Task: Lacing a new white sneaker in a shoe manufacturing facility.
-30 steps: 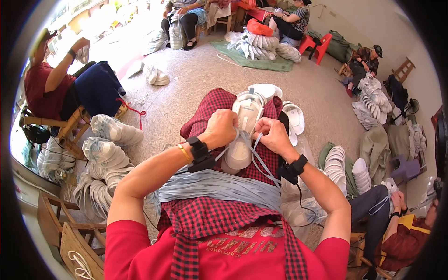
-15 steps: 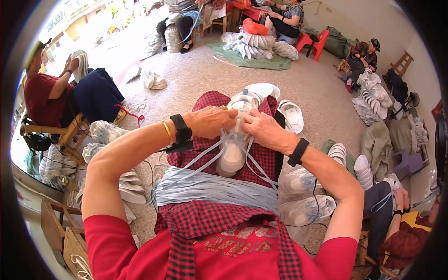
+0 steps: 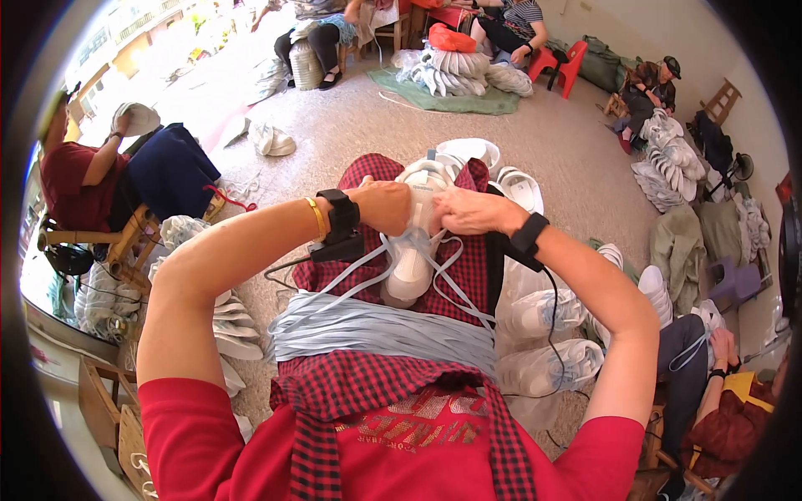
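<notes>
A white sneaker lies on my lap, on a red checked cloth. My left hand and my right hand meet over its upper part, both pinching pale blue laces that trail down either side of the shoe. A thick bundle of pale blue laces lies across my waist. Both wrists wear black bands, and the left one also has a gold bangle.
More white shoes lie beyond my knees, and bagged shoes sit at my right. People sit around on chairs and the floor: one in red at left, one at lower right, others at the back beside shoe piles.
My hands have moved up the shoe and closer together, pulling the laces taut. My elbows have spread wider.
</notes>
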### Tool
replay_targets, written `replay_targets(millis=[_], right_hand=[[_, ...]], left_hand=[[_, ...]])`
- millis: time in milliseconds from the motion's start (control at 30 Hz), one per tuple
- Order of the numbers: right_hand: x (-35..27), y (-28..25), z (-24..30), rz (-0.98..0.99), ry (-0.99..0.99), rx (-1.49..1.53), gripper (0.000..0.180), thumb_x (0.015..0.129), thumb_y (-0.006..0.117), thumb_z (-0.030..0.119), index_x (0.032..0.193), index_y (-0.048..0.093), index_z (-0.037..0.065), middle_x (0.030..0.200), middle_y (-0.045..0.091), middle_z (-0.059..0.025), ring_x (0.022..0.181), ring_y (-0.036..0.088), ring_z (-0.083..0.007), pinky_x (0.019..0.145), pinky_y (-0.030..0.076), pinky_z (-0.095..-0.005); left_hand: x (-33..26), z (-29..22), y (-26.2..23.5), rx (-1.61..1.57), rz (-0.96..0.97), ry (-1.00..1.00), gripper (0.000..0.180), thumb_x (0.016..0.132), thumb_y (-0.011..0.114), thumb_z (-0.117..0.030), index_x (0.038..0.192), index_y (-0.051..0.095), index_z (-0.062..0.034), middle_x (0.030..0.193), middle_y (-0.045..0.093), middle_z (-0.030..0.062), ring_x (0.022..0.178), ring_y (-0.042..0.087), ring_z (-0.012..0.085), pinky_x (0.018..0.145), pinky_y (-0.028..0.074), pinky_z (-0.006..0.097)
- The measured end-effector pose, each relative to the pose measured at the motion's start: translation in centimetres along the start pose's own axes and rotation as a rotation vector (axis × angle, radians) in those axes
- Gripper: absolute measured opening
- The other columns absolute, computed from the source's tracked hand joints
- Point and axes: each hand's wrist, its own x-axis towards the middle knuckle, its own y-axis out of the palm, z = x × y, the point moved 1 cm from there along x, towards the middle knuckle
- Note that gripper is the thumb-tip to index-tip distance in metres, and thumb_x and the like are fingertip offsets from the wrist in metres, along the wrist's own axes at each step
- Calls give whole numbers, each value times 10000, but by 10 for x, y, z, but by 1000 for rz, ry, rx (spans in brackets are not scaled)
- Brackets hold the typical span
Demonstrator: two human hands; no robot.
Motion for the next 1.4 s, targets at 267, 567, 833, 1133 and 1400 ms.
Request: replay_targets(millis=[267, 567, 833, 1133, 1400], right_hand=[[-3, 30, 22, -467, 392, -41, 210, 665, 639, 214, 679, 684, 9, 691, 636, -174, 689, 649, -375, 697, 542, -436], [-8, -30, 25, -1175, 338, 1003, 258, 933, 628, 252, 867, 722, 22, 736, 593, 70, 595, 458, -60, 531, 377, -258], [-10, -226, 142, -1203, -139, 787, 228, 1007, 547, 206, 883, 657, 50, 653, 556, 55, 537, 466, -58, 504, 403, -211], [-10, -204, 131, -1020, -97, 611, 267, 1008, 596, 273, 958, 697, 32, 689, 572, 39, 566, 489, -19, 536, 436, -180], [-26, -134, 85, -1021, 39, 681, 408, 911, 553, 40, 1317, 512, 30, 980, 627, -24, 695, 521, -45, 573, 406, -188]], left_hand=[[-1, 0, 8, -230, -177, -103, 202, 678, 691, -144, 695, 663, 55, 675, 666, 204, 710, 706, 346, 607, 544, 415], [-41, -31, -55, -1115, -564, 137, 225, 955, 622, -213, 926, 670, 5, 811, 683, 70, 553, 627, 112, 541, 486, 268], [-106, -73, -242, -1047, -910, 495, 189, 1026, 513, -164, 1073, 582, 5, 693, 512, -17, 545, 454, 52, 469, 372, 192], [-84, -71, -229, -1230, -480, 406, 234, 1025, 525, -184, 889, 625, -23, 686, 473, -38, 529, 383, 44, 461, 273, 216], [-71, -64, -211, -1082, -672, 304, 272, 1027, 534, -242, 956, 668, -17, 721, 547, -40, 555, 446, 34, 487, 317, 191]])
